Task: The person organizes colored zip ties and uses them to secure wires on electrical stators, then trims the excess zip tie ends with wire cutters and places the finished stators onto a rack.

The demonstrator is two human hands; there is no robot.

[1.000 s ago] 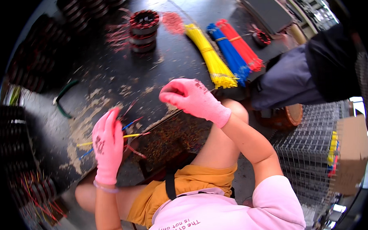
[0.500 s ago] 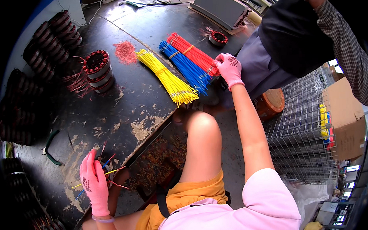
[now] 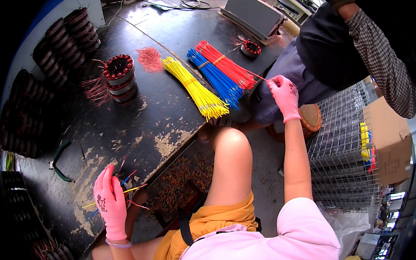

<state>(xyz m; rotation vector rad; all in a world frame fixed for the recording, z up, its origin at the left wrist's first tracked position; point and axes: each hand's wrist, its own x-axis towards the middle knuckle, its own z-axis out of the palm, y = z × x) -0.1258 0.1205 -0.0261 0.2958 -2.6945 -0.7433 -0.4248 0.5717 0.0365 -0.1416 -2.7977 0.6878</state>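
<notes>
My left hand [image 3: 110, 204], in a pink glove, is closed at the table's near edge around a stator [image 3: 127, 193] that its fingers mostly hide. Blue, yellow and red wires stick out of it, a yellow wire [image 3: 137, 188] being the plainest. My right hand [image 3: 286, 99], also gloved in pink, pinches a red wire [image 3: 259, 76] at the end of the red wire bundle [image 3: 224, 63]. Left of that bundle lie a blue wire bundle [image 3: 217, 79] and a yellow wire bundle [image 3: 195, 88], each banded round the middle.
Stacked stators [image 3: 119, 78] stand on the dark table [image 3: 157, 118], with more stacks along its left side. A single stator [image 3: 250, 48] lies farther back. Green-handled pliers [image 3: 58, 162] rest at the left. Another person [image 3: 301, 58] is close at the right, beside a wire cage [image 3: 341, 148].
My right hand has moved back from the red bundle, rightward and toward me, drawing out a red wire. The left hand keeps its hold on the stator. The whole view has shifted slightly.
</notes>
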